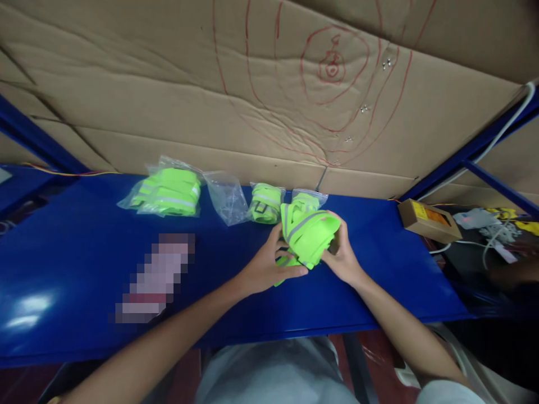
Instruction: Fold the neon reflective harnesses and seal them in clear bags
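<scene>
Shows left hand (pixel 269 265) and right hand (pixel 344 259) half-curled, gripping unbagged lime-green, silver-striped fabric bundle (pixel 310 235), with similar rolls (pixel 266 202) already bagged behind.

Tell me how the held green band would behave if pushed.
The green band probably flexes easily, since it bends into loops. It seems light, its edge looking thin. The loops may shift, as one stands open.
</scene>
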The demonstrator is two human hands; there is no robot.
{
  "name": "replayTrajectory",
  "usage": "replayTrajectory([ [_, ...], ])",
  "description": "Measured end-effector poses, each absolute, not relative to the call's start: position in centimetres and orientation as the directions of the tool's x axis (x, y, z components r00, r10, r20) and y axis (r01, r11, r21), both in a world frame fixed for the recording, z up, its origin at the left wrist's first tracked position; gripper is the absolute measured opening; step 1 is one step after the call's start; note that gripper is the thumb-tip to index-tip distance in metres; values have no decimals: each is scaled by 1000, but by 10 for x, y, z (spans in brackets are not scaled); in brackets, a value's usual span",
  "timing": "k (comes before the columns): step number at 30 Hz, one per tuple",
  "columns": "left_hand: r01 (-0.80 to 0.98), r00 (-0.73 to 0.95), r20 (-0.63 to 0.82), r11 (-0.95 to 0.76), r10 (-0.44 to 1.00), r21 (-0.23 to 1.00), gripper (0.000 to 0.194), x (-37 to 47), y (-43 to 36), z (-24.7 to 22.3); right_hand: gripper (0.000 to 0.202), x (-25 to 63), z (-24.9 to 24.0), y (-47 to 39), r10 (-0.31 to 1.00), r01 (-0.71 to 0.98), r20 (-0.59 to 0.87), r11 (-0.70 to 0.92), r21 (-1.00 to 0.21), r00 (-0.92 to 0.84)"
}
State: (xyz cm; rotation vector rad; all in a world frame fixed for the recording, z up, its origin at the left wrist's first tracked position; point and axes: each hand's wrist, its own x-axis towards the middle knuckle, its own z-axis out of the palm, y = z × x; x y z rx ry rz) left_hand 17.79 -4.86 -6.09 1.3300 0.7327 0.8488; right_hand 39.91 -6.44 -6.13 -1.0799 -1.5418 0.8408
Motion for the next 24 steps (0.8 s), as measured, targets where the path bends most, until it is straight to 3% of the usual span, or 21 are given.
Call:
replayTrajectory([
  [3, 27, 437, 40, -58, 899, 998, 67, 176, -46, -69, 99, 399, -61, -72, 802, 400, 557, 594, -699, -217],
  [5, 151, 424, 84, -162, 902, 975, 36, 173, -45, -70, 80, 399, -55, -76, 761, 429, 563, 648, -629, -322],
  [7, 185, 443, 99, -199, 891, 962, 23, 171, -46, -66, 55, 401, -47, -77, 808, 412, 493, 588, -696, -322],
  [9, 126, 418, 95, -161, 904, 979, 27, 170, -49, -60, 41, 401, -41, -76, 898, 337, 388, 439, -833, -209],
  [12, -12, 313, 50, -49, 948, 999, 43, 173, -53, -53, 44, 401, -37, -74, 972, 154, 187, 208, -966, -141],
  [15, -168, 265, -33, 80, 964, 982, 46, 176, -54, -49, 52, 398, -38, -72, 979, 29, 65, 72, -997, -195],
  [19, -431, 221, -137, 223, 966, 875, 43, 176, -47, -45, 48, 396, -42, -66, 997, -61, -12, -16, -998, -74],
  [21, -477, 208, -173, 254, 963, 842, 42, 173, -42, -43, 51, 399, -41, -62, 1000, -106, -3, -4, -994, -15],
  [24, -446, 234, -190, 279, 953, 851, 48, 170, -37, -42, 72, 404, -36, -57, 1000, -158, 12, 11, -987, -3],
])
